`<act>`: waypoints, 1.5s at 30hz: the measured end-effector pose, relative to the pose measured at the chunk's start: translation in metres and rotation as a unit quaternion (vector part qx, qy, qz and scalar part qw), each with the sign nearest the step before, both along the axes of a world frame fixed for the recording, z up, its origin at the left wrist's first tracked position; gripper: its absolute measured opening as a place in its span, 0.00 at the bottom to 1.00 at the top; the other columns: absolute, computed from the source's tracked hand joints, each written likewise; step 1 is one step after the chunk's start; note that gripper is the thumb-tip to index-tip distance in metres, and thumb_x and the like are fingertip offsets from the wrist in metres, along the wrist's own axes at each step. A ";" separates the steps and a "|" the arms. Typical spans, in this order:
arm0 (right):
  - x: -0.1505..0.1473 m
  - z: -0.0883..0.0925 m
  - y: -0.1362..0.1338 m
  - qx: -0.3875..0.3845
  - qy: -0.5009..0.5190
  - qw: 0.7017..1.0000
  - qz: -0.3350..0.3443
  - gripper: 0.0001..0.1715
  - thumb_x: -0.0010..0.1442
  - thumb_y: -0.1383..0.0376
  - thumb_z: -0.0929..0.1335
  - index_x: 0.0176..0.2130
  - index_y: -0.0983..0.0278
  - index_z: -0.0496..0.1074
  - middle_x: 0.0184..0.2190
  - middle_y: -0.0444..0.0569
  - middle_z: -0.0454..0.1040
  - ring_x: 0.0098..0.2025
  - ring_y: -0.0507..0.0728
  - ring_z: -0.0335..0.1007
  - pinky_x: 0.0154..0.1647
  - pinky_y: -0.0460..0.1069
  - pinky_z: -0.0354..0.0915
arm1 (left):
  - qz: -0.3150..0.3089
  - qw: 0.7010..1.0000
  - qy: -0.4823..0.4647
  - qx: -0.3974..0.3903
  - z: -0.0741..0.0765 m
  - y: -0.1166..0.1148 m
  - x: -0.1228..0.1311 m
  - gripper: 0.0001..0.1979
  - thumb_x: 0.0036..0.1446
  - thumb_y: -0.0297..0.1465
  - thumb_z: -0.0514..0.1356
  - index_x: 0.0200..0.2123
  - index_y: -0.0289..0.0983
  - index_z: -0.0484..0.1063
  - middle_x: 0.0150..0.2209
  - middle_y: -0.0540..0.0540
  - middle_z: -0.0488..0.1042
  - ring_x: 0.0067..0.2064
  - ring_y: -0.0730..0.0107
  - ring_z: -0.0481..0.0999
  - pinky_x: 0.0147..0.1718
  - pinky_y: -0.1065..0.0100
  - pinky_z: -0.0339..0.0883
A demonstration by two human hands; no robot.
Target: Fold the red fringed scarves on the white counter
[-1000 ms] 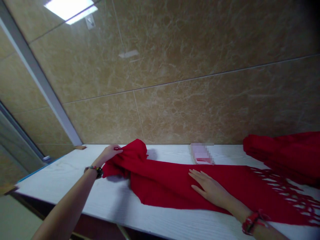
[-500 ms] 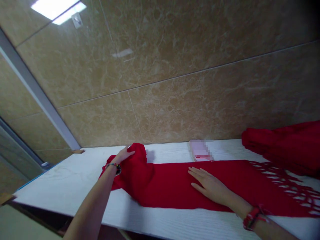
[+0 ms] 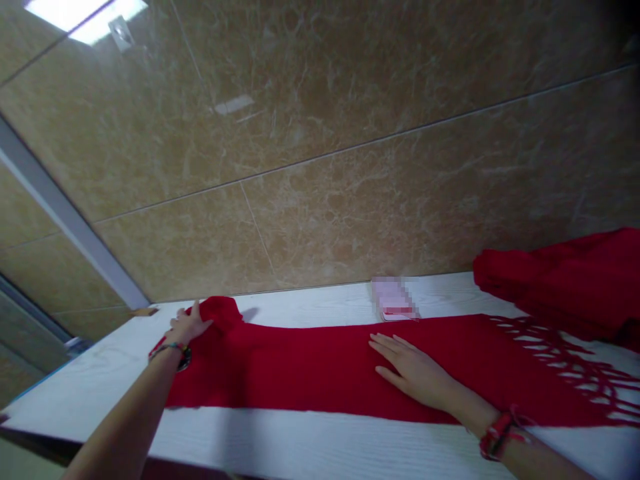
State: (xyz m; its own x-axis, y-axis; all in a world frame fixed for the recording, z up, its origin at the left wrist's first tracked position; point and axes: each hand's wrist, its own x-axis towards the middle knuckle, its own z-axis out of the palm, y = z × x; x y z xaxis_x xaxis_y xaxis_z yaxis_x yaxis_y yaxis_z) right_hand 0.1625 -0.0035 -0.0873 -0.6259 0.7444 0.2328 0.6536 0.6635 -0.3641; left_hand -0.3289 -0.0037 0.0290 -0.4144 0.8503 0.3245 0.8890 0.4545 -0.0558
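Resting right hand (image 3: 417, 373), spread flat, mid-length on long red fringed cloth scarf (image 3: 310, 370); touching bunched end near back left corner of white wood-grained desk (image 3: 290, 443) with left hand (image 3: 187, 325), cannot tell if pinching. Lies parallel to front edge.

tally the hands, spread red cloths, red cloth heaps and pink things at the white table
Hands: 2 (left hand, right hand)
Spread red cloth: 1, fringed at its right end
Red cloth heap: 1, pieces inside can't be told
Pink item: 1, partly pixelated
Total: 5
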 end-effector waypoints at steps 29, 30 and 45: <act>0.007 0.002 -0.002 0.045 -0.014 0.999 0.004 0.27 0.59 0.55 0.58 0.55 0.64 0.60 0.57 0.53 0.57 0.59 0.60 0.47 0.59 0.60 0.42 | -0.501 0.836 -0.098 -0.201 -0.070 -0.045 0.238 0.22 0.57 0.39 0.49 0.55 0.44 0.57 0.59 0.45 0.54 0.59 0.63 0.53 0.55 0.59 0.49; 0.006 0.005 -0.003 0.050 0.000 0.999 0.016 0.26 0.59 0.56 0.58 0.54 0.64 0.61 0.56 0.53 0.58 0.59 0.59 0.48 0.59 0.59 0.43 | -0.500 0.841 -0.102 -0.179 -0.068 -0.047 0.237 0.20 0.57 0.37 0.50 0.53 0.43 0.60 0.56 0.44 0.58 0.57 0.64 0.56 0.54 0.61 0.52; -0.034 0.042 -0.032 0.023 -0.011 0.976 0.215 0.22 0.54 0.73 0.59 0.49 0.63 0.64 0.39 0.51 0.72 0.39 0.55 0.67 0.40 0.48 0.60 | -0.461 0.866 -0.072 -0.181 -0.071 -0.067 0.227 0.27 0.44 0.16 0.47 0.48 0.39 0.64 0.45 0.46 0.68 0.46 0.67 0.67 0.47 0.67 0.61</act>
